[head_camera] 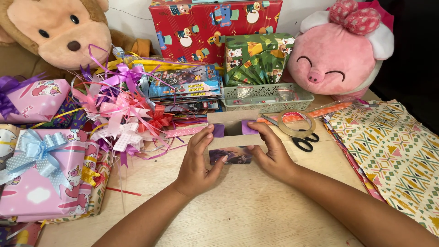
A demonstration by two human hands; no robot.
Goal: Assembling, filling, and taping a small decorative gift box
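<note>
The left hand (197, 158) and right hand (273, 153) cover both ends of the small box (232, 142), so their grip on its sides is hidden. The print on its purple front is too blurred to make out. The scissors (299, 137) lie partly under the tape roll (296, 123). The monkey plush (55, 32) is cut off by the top edge, the patterned paper (393, 155) by the right.

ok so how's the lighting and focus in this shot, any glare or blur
Head view: soft, even light with only faint shadows under the left hand and right hand on the pale wooden table; the small open cardboard box they hold is sharp; mild sheen on the clear tape roll and the red glossy wrapped gift; slight wide-angle stretch toward the edges; far right background falls dark.
</note>
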